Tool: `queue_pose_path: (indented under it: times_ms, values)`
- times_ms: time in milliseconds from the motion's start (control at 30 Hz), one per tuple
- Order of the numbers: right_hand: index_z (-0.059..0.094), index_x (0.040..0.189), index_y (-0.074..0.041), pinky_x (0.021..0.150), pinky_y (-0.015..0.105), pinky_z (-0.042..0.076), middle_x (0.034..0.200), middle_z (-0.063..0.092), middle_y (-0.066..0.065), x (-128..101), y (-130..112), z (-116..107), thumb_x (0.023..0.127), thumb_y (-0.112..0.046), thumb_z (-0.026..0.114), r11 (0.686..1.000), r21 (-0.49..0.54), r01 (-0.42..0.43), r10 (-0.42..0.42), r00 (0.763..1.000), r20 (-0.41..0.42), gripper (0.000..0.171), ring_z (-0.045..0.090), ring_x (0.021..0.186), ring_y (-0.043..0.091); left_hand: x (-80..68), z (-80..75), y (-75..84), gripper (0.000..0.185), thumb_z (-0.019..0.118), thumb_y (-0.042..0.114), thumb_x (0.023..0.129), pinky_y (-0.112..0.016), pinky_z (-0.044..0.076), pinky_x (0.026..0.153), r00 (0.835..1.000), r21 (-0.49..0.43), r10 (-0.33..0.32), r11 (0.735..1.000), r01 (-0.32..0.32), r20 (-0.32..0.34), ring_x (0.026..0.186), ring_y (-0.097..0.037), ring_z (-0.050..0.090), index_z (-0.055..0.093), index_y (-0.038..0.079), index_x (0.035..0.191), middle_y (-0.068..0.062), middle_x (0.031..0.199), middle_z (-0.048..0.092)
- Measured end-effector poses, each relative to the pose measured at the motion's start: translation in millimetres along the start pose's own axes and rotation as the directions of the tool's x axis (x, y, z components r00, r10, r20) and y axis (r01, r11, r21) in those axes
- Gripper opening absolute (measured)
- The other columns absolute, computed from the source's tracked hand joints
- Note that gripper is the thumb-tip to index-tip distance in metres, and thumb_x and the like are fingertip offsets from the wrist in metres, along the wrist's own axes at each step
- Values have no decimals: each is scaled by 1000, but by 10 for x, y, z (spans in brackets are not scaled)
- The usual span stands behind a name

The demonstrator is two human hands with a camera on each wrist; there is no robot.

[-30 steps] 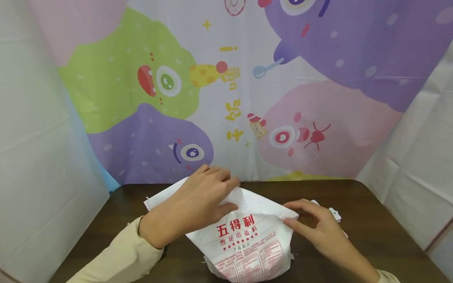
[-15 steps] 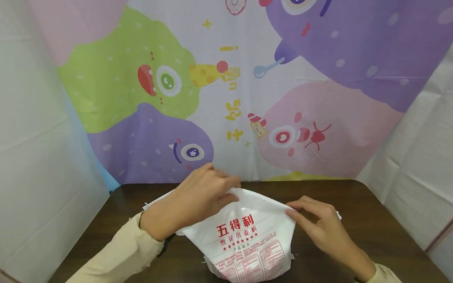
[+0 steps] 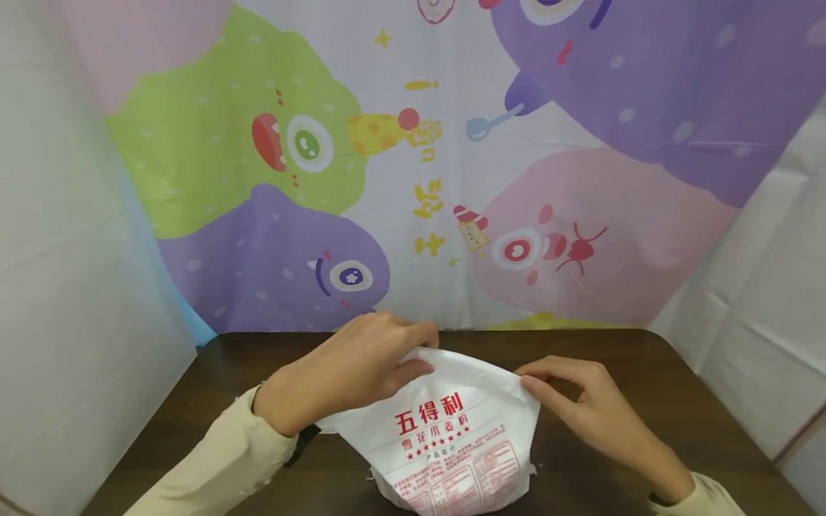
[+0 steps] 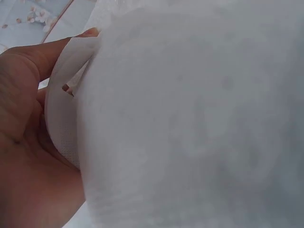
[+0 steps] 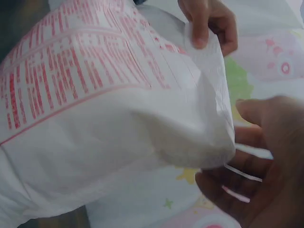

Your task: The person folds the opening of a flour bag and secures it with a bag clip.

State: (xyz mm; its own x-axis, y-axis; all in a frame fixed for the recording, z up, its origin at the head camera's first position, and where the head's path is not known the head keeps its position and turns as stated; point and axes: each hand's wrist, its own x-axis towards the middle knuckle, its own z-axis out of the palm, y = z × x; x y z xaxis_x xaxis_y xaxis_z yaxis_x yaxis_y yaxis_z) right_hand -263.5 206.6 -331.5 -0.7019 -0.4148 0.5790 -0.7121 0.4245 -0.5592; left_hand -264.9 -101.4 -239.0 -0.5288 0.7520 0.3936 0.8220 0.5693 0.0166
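A white flour bag (image 3: 467, 448) with red print stands at the front middle of the table, its upper part folded over. My left hand (image 3: 355, 362) pinches its top edge between thumb and fingers. In the left wrist view, the bag's white fabric (image 4: 185, 118) fills most of the picture beside the left hand (image 4: 38, 137). My right hand (image 3: 590, 405) is at the bag's upper right corner. The right wrist view shows the right hand (image 5: 266, 156) with fingers partly behind the bag (image 5: 142, 114) and the thumb just off its edge.
The dark brown table (image 3: 671, 423) has a patterned cloth (image 3: 432, 158) with cartoon figures hanging behind it. White cloth walls (image 3: 71, 272) close in on both sides. Something dark (image 3: 303, 444) shows under the left wrist.
The bag's upper left flap has dropped out of sight behind the left hand. The left hand has lowered slightly. White pieces at right are now hidden behind the right hand.
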Motion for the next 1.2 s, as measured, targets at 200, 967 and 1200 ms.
queue_pose_path:
  times_ms: [200,967,1200]
  values:
    - [74,98,-21,74,15,47,90,70,-12,-28,6,97,88,-1,73,997,-76,34,-41,995,-88,23,64,81,5,-12,-1,37,17,76,27,89,-24,41,53,1000,-6,-27,1000,27,8,60,-6,49,65,19,100,13,81,65]
    - [76,95,-16,76,24,52,94,70,-2,-237,128,145,90,1,70,973,203,-106,112,994,-16,18,64,90,15,64,23,15,9,73,19,91,-24,39,53,1000,-44,20,999,-19,18,59,-7,48,63,18,90,11,73,59]
    - [70,96,-24,71,23,49,91,68,-10,-102,73,218,95,-3,64,996,85,-36,36,999,-9,22,62,83,8,74,-15,34,9,73,19,91,-23,39,53,998,-88,11,996,-5,66,59,-6,48,64,19,90,13,71,55]
